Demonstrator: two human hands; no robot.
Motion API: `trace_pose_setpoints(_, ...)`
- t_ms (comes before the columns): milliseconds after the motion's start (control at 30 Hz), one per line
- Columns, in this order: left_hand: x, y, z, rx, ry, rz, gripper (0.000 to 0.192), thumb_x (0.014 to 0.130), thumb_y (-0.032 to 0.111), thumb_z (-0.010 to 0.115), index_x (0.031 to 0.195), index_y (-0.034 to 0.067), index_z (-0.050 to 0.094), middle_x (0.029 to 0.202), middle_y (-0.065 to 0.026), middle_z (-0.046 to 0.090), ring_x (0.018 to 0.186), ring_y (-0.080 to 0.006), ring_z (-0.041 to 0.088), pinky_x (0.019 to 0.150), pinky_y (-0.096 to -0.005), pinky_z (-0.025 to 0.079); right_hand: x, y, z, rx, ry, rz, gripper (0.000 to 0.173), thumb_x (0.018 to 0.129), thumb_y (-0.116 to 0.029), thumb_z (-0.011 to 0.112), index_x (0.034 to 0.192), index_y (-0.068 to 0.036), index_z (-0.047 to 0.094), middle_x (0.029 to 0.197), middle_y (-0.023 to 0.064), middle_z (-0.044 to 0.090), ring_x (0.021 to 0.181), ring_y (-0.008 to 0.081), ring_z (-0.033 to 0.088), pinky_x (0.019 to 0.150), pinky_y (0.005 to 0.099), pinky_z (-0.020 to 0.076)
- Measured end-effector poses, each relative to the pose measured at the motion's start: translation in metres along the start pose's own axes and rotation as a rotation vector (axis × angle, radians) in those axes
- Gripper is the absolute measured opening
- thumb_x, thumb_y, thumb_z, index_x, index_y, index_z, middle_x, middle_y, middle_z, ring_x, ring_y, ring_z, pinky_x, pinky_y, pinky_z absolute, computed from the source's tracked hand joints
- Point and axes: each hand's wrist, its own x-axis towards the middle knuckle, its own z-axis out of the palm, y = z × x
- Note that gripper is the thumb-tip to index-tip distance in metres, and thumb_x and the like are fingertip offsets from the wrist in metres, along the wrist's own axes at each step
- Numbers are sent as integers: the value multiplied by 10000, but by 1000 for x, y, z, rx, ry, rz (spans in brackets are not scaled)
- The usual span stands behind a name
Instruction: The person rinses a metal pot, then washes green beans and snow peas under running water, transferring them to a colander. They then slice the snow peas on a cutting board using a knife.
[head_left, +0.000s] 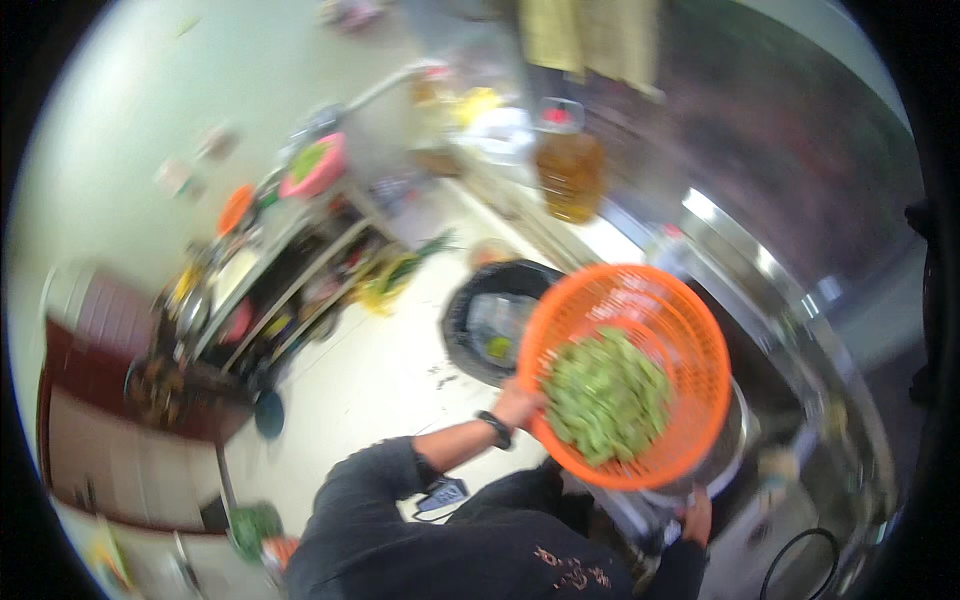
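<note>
My left hand (517, 405), with a dark band at the wrist, grips the left rim of an orange plastic colander basket (694, 420). The basket is tilted towards me. Sliced pale green vegetable (607, 397) lies in a heap inside it. Beneath and to the right of the basket shows part of a round basin (739, 450) with a light rim; the basket covers most of it. My right hand (697, 516) is at the near edge of this basin, its fingertips at the rim. Blur hides whether those fingers are closed on it.
A black-lined bin (461, 337) stands on the floor beyond my left hand. A large jug of amber liquid (568, 176) stands on the ledge. At left are a shelf rack (289, 300) and a pink basin (330, 169) of greens. A black hose (802, 534) curves on the metal counter (787, 502).
</note>
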Motion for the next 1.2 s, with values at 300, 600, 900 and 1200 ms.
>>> trace_pose_setpoints(300,-17,35,-13,-292,-48,-186,368,757,37,533,1124,15,551,710,-91,623,487,-203,637,367,-315,515,75,-6,-37,-764,637,-2,202,834,-141,572,958,12,618,783,120,652,622,275,626,583,382,518)
trace_pose_setpoints(600,-21,25,-26,-379,-13,-86,308,726,41,592,1031,0,604,724,-81,639,535,-163,625,447,-299,502,61,-178,-61,-642,725,-210,359,818,-163,595,1098,60,575,1038,248,624,928,421,594,808,462,484)
trace_pose_setpoints(900,-38,0,-13,-510,-53,-95,464,681,-68,528,1145,-43,523,898,-130,624,685,-232,668,505,-363,590,8,-286,0,-942,728,-442,201,828,-197,572,746,-27,503,733,231,597,705,454,563,600,494,431)
trace_pose_setpoints(1200,-34,-34,13,-525,-152,-279,371,701,-35,541,1072,-50,550,749,-121,611,541,-223,633,403,-320,539,12,-216,16,177,492,-121,301,841,-223,630,1025,15,620,874,191,672,820,377,638,720,461,484)
